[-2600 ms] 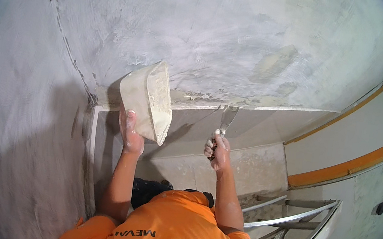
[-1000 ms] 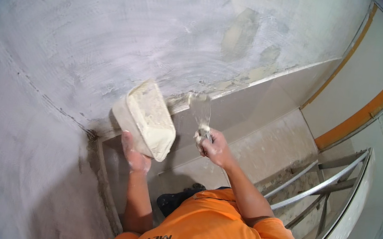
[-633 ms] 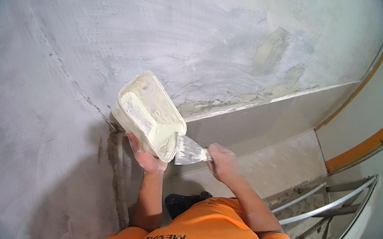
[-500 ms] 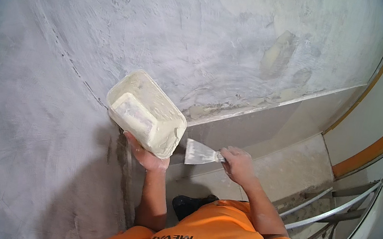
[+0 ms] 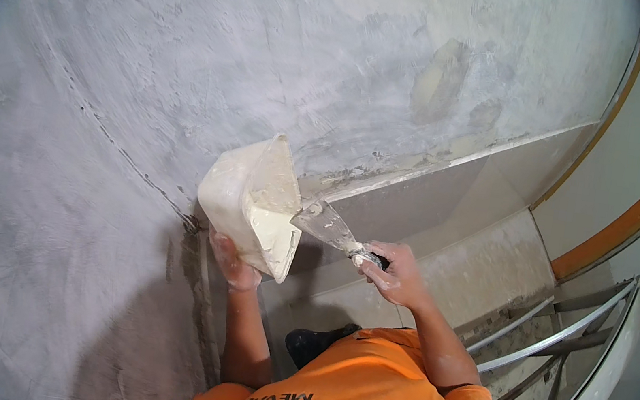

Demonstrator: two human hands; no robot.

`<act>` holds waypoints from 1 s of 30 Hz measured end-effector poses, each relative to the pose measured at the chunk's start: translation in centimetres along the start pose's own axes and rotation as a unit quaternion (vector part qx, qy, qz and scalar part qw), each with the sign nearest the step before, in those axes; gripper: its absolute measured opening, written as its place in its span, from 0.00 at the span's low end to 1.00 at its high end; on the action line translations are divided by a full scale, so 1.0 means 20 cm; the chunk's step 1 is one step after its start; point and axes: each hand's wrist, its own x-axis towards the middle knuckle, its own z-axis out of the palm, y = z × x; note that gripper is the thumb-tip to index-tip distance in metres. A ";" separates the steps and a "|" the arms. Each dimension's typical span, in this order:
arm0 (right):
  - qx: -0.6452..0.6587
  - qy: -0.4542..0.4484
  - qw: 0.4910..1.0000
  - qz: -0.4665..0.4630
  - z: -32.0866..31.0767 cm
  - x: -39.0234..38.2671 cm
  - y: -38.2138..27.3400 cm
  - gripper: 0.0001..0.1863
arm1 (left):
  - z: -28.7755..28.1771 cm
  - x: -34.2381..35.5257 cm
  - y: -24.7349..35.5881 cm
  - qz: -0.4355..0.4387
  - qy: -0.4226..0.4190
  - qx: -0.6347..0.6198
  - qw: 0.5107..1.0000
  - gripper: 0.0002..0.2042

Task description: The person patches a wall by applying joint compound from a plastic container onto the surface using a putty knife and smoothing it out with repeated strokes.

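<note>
Cream filler (image 5: 274,234) is lying in the tilted tub (image 5: 234,184), cupped by the left hand (image 5: 233,264), fingers partly hidden, while the right hand's (image 5: 395,274) curled fingers are gripping a putty knife (image 5: 325,224), long axis pointing leftward at the tub.

Tub (image 5: 228,183) was off-white; paste (image 5: 274,234) inside was pale cream. Scraper blade (image 5: 323,222) was silver-grey, streaked whitish; its handle (image 5: 377,260) was black. Right hand (image 5: 393,274) showed white smears. Shirt (image 5: 366,395) was orange with black lettering (image 5: 278,399). Wall (image 5: 258,60) was mottled grey-white, patches (image 5: 439,82) beige. Far-right panel (image 5: 619,168) was white, trim (image 5: 629,215) orange.
</note>
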 end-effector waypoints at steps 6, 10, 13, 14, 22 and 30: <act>-0.029 -0.008 1.000 0.000 0.04 -0.03 -0.07 0.10 | 0.13 0.00 0.05 -0.043 0.078 -0.013 0.996 0.41; 0.059 -0.102 0.990 0.073 0.04 -0.06 -0.17 0.11 | 0.17 0.03 0.10 -0.028 0.007 0.036 0.999 0.40; 0.182 -0.184 0.950 0.172 0.05 -0.05 -0.14 0.11 | 0.23 0.03 0.12 -0.044 0.050 0.017 0.998 0.38; 0.182 -0.182 0.951 0.173 0.05 -0.05 -0.12 0.11 | 0.24 0.02 0.11 -0.045 0.049 0.017 0.998 0.38; 0.587 -0.187 0.756 0.222 0.05 -0.03 0.10 0.17 | 0.26 0.02 0.08 -0.020 0.076 0.072 0.994 0.42; 0.425 0.019 0.883 0.200 0.06 0.05 0.26 0.17 | 0.12 0.01 0.01 -0.036 0.116 0.025 0.992 0.38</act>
